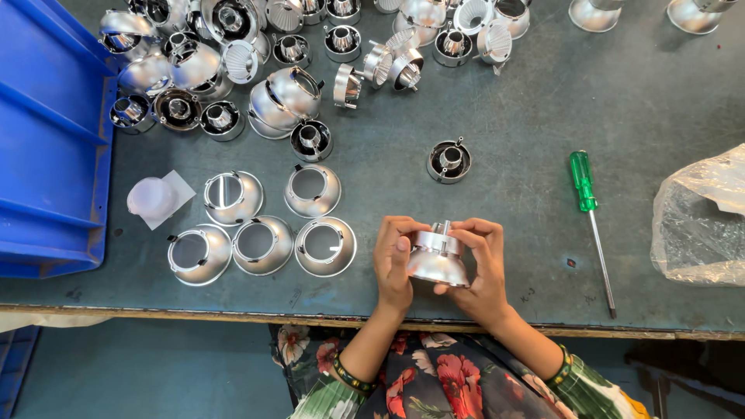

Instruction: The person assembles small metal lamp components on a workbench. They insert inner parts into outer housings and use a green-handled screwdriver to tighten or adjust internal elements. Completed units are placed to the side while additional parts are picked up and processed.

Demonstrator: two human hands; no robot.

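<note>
Reflector cup [437, 260] — a shiny silver one — sits between both hands near the bench [528, 116] edge at 6 o'clock. Left hand [393, 260] and right hand [483, 268] each have fingers closed around its sides, thumbs on the ringed collar. It looks like a fitting step: a small part being pressed onto the cup's neck. Five finished-looking cups [262, 245] lie at 9 o'clock, a green screwdriver [591, 225] at 3 o'clock — seating it squarely likely calls for even pressure.
</note>
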